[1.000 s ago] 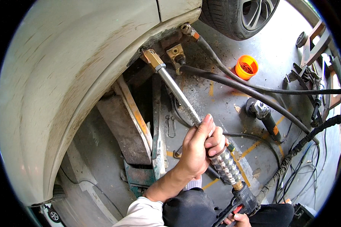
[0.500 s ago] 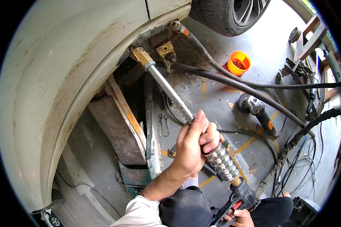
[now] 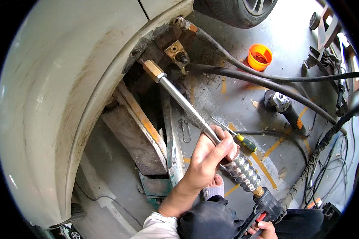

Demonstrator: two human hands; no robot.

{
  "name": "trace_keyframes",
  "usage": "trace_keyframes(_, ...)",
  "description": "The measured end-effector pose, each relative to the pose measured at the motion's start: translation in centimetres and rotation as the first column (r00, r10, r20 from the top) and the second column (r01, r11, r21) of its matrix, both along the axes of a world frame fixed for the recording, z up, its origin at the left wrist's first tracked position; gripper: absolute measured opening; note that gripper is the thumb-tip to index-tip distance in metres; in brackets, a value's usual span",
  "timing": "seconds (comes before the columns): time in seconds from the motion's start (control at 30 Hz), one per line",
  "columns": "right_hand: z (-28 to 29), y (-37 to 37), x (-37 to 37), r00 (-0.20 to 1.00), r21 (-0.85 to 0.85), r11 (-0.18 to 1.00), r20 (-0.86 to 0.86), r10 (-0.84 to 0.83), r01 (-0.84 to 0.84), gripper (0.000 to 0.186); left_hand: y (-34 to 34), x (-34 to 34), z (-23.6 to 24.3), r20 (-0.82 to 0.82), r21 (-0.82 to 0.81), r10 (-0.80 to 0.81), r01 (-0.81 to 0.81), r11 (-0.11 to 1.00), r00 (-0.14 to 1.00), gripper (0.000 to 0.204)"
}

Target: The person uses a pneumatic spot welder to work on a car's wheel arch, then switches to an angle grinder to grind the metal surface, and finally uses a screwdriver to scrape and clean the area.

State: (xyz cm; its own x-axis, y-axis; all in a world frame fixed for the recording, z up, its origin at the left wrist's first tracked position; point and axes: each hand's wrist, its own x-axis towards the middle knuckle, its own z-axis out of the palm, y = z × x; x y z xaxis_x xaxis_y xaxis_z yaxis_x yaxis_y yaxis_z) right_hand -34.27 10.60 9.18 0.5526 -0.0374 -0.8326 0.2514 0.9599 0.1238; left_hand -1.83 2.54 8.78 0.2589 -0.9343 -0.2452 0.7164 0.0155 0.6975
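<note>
Aslant across the middle runs a slide-hammer dent puller (image 3: 182, 99) with a silver shaft and a brass-coloured block at its tip. The tip meets the lower edge of a pale, dirty car body panel (image 3: 68, 79), where the paint is scraped off. My left hand (image 3: 205, 161) is closed round the shaft at the upper end of the knurled metal sleeve (image 3: 243, 172). Low in the view, my right hand (image 3: 264, 231) grips the black handle (image 3: 268, 204), beside its red trigger. Part of that hand is cut off by the lower edge.
Two thick cables (image 3: 243, 77) stretch rightward from a brass clamp (image 3: 175, 49) by the panel. On the floor lie an angle grinder (image 3: 285, 107), a screwdriver (image 3: 246, 142) and an orange tub (image 3: 260, 57). A metal stand (image 3: 135, 131) is under the car; a wheel (image 3: 235, 12) is beyond.
The view has shifted, so most things sit farther right. My left hand has turned and regripped, its thumb now lying across rather than pointing up the shaft. More of the screwdriver shows.
</note>
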Motion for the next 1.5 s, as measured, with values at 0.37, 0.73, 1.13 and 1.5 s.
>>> trace_keyframes(0.37,0.4,-0.5,0.8,0.993,0.001,0.999,-0.110,-0.032,0.033,0.022,-0.6,0.2,0.5,-0.030,-0.026,0.019,-0.020,0.999,0.999,0.012)
trace_keyframes(0.73,0.4,-0.8,0.9,0.998,-0.043,0.998,-0.030,-0.053,0.052,0.028,-1.0,0.2,1.2,-0.043,-0.030,0.008,-0.009,0.999,0.999,0.013)
trace_keyframes(1.13,0.8,-1.5,1.4,0.988,-0.027,0.996,0.125,-0.085,0.089,0.026,-1.0,-0.2,1.1,-0.046,-0.019,0.043,-0.044,0.999,0.998,0.012)
trace_keyframes(1.5,1.0,-1.7,1.3,0.985,-0.016,0.997,0.160,-0.072,0.076,0.024,-1.2,-0.6,1.3,0.063,0.016,0.077,-0.078,0.997,0.995,0.010)
